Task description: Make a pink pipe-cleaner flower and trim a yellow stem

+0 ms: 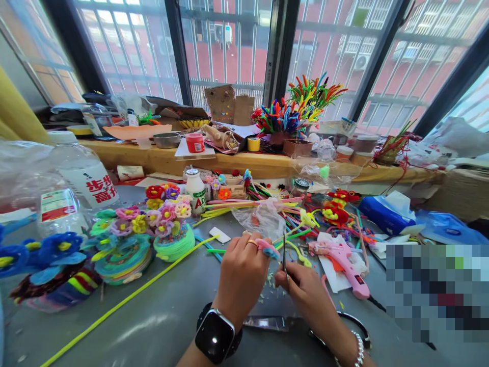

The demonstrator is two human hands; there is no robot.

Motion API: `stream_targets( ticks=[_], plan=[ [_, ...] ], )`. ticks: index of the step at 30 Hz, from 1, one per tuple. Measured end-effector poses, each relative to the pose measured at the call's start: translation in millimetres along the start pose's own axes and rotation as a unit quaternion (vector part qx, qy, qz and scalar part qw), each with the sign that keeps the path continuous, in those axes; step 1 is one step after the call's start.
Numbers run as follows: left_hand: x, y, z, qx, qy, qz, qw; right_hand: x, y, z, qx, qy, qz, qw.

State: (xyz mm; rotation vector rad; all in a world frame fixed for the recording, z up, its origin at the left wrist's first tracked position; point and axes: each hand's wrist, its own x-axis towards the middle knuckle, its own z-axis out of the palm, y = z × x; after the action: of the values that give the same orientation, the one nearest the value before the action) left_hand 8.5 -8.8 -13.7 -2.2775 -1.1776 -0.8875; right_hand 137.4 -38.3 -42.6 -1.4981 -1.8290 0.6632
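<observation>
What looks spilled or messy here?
Tiny snippets lie scattered on the grey table between the left hand, which pinches a pink fuzzy piece, and the right hand, which holds a thin tool. Nothing looks broken.

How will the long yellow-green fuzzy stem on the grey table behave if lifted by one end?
The yellow-green stem is very thin, so probably light. It lies slightly curved along the table, so it likely bends and droops. Its fuzzy surface should hardly slip or roll.
</observation>
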Motion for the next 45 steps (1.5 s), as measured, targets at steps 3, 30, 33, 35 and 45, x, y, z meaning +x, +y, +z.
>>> stream_targets(
  ticks=[3,30,33,35,45],
  plan=[
    [-0.4,2.1,0.3,-0.016,-0.012,0.003,1.0,-0.8,1.0,-0.1,0.045,-0.019,-0.013,0.999],
    [0.4,3.8,-0.7,-0.02,0.021,0.028,0.999,-0.5,3.5,-4.8,0.065,0.001,0.015,0.998],
    [1.1,3.9,-1.3,-0.016,0.024,0.039,0.999,-0.6,3.3,-6.7,0.083,0.005,0.017,0.996],
    [1.6,4.3,-2.1,-0.019,0.026,0.045,0.998,-0.3,3.3,-7.7,0.089,0.013,0.021,0.996],
    [1.8,3.1,-0.3,-0.084,-0.005,-0.007,0.996,1.2,5.0,-7.4,0.043,0.036,0.047,0.997]
  ],
)
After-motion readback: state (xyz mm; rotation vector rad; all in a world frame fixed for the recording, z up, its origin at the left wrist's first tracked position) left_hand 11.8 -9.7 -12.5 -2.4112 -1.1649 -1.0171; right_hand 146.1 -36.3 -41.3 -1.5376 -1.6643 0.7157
